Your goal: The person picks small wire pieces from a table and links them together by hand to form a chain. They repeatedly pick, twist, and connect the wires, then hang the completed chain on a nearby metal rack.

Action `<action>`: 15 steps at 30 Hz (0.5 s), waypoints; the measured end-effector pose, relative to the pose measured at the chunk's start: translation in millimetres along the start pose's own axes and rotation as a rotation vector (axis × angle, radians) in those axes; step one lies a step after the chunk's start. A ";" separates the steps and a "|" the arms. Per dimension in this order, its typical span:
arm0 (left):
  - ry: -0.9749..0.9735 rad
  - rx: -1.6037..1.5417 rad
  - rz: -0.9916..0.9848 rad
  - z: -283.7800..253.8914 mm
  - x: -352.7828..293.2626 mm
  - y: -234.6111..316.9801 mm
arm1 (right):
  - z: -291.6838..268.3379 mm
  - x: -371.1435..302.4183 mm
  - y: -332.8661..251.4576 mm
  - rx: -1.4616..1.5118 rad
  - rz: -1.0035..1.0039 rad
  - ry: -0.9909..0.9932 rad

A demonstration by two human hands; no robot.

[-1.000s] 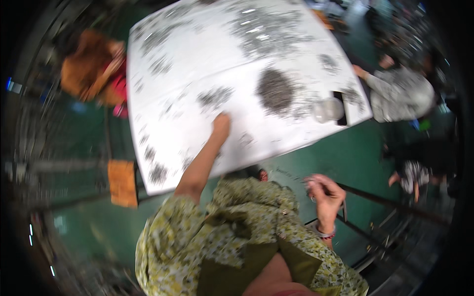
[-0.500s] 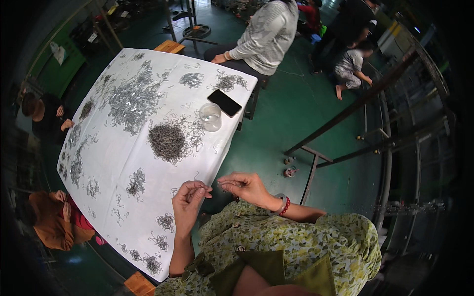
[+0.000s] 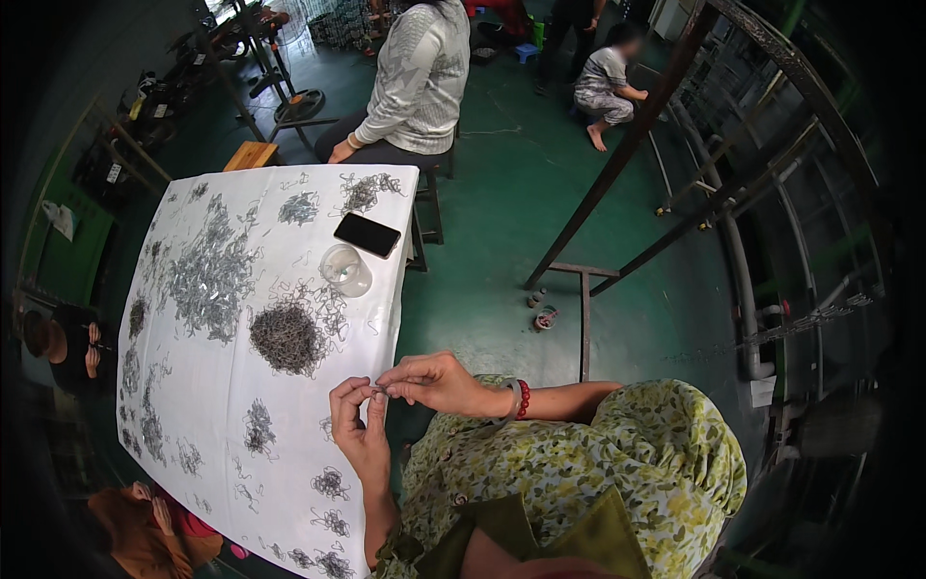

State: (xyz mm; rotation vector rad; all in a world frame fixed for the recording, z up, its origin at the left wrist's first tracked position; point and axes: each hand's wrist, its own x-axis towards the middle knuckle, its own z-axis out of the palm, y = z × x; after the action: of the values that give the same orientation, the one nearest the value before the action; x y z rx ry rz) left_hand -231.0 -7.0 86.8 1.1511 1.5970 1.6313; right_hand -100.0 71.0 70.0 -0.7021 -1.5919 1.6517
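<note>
My left hand (image 3: 361, 423) and my right hand (image 3: 426, 382) meet fingertip to fingertip just above the near right edge of the white-covered table (image 3: 207, 386). Both hands are pinched closed. Something small and dark sits between the fingertips, too small to make out. Beyond them lies a dense round pile of bent wire hooks (image 3: 286, 337), with loose ones spilling to its right. A wide spread of grey metal pieces (image 3: 214, 275) covers the table farther off. Small heaps of wire pieces (image 3: 330, 482) lie near my left forearm.
A clear plastic cup (image 3: 345, 271) and a black phone (image 3: 367, 234) stand near the right table edge. A person in grey (image 3: 415, 82) sits at the far end; others sit along the left side. A dark metal frame (image 3: 627, 174) rises at right, with a small pot (image 3: 546, 317) on the floor.
My hands were slightly apart and have come together at the fingertips. The whole view has shifted, so the table appears lower and farther left.
</note>
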 end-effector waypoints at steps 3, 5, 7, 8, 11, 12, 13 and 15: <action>0.049 -0.024 0.059 -2.6 -1.8 -13.7 | 9.0 1.7 -1.4 -0.054 -0.088 0.001; 0.045 -0.033 0.068 -6.2 -3.0 -18.3 | 12.0 5.0 2.7 -0.104 -0.194 0.015; 0.069 -0.086 0.098 -14.6 -6.4 -14.9 | 7.0 11.8 0.0 -0.241 -0.324 -0.076; -0.005 0.011 0.086 -24.0 -6.8 -15.4 | 13.4 5.9 -10.3 -0.126 0.069 0.095; -0.025 0.132 0.223 -45.9 -20.4 -17.4 | 14.6 32.4 4.9 -0.065 -0.064 0.152; -0.038 0.165 0.257 -53.2 -26.0 -23.6 | 15.8 43.8 13.1 -0.101 -0.038 0.040; -0.071 0.183 0.298 -58.1 -30.3 -29.8 | 19.0 56.9 20.9 -0.153 -0.022 -0.051; -0.081 0.183 0.355 -62.4 -42.9 -44.3 | 41.2 84.8 38.5 -0.343 0.028 -0.318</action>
State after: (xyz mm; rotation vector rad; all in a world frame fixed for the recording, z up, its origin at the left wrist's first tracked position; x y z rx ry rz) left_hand -272.8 -69.0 41.1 1.6524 1.5823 1.6500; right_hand -187.8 115.6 43.8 -0.6549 -2.1356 1.5842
